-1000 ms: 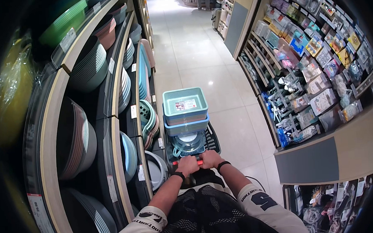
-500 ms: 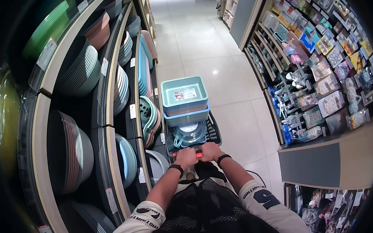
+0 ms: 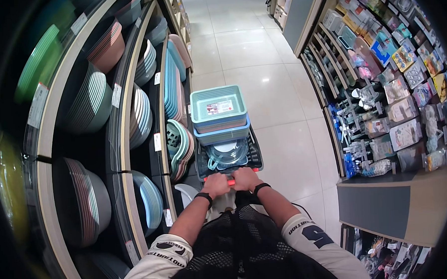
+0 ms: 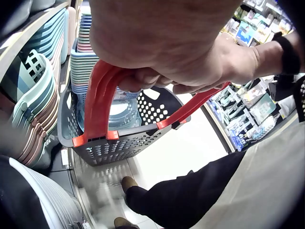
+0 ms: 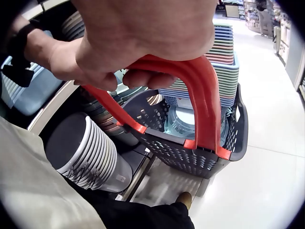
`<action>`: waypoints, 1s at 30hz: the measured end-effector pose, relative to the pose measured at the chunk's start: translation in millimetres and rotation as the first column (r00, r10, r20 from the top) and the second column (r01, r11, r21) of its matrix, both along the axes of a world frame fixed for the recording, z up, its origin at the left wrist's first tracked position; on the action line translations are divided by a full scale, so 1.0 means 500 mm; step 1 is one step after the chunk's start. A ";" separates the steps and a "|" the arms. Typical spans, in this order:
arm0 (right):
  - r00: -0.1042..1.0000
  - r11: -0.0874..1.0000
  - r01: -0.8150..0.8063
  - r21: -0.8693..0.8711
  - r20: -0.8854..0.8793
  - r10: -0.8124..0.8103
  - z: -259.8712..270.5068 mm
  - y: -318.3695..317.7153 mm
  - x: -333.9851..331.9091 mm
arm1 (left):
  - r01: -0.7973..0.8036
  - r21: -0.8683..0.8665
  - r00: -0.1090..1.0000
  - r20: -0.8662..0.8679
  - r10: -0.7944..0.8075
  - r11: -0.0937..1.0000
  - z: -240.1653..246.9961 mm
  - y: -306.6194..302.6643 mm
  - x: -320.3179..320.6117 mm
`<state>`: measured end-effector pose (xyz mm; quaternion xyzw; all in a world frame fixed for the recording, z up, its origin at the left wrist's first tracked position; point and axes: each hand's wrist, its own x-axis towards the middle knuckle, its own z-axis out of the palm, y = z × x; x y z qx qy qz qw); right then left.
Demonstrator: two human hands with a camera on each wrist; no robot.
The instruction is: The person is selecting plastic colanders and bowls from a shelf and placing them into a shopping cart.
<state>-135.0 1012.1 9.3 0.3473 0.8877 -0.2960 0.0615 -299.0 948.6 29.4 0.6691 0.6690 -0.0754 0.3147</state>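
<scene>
Both hands grip the red handle (image 3: 230,179) of a dark grey perforated shopping basket (image 3: 255,160) held in front of the body. My left hand (image 3: 215,183) curls round the handle's left part (image 4: 102,102), and my right hand (image 3: 246,178) curls round its right part (image 5: 202,102). Inside the basket lie clear blue round items (image 3: 227,154), with a stack of teal, pink and blue plastic trays (image 3: 219,113) on top of them at the far end.
Shelves of stacked plastic basins (image 3: 85,103) and bowls (image 3: 143,118) run close along the left. On the right a rack of packaged kitchen goods (image 3: 381,87) ends in a grey and wood counter end (image 3: 386,207). A glossy tiled aisle (image 3: 249,48) stretches ahead.
The basket and both hands have moved forward along the aisle; the shelves slide back past me. The grip on the red handle is unchanged.
</scene>
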 end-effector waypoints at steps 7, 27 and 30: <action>0.999 0.999 -0.021 -0.037 -0.035 0.020 0.009 0.049 -0.015 | -0.033 -0.013 0.999 -0.020 0.033 0.999 0.007 0.047 -0.014; 0.996 0.997 -0.044 -0.071 -0.086 0.038 0.008 0.125 -0.041 | -0.058 -0.065 0.996 -0.077 0.053 0.996 0.022 0.122 -0.034; 0.995 0.998 -0.054 -0.040 -0.084 0.050 -0.004 0.136 -0.049 | -0.054 -0.065 0.996 -0.080 0.048 0.996 0.023 0.135 -0.041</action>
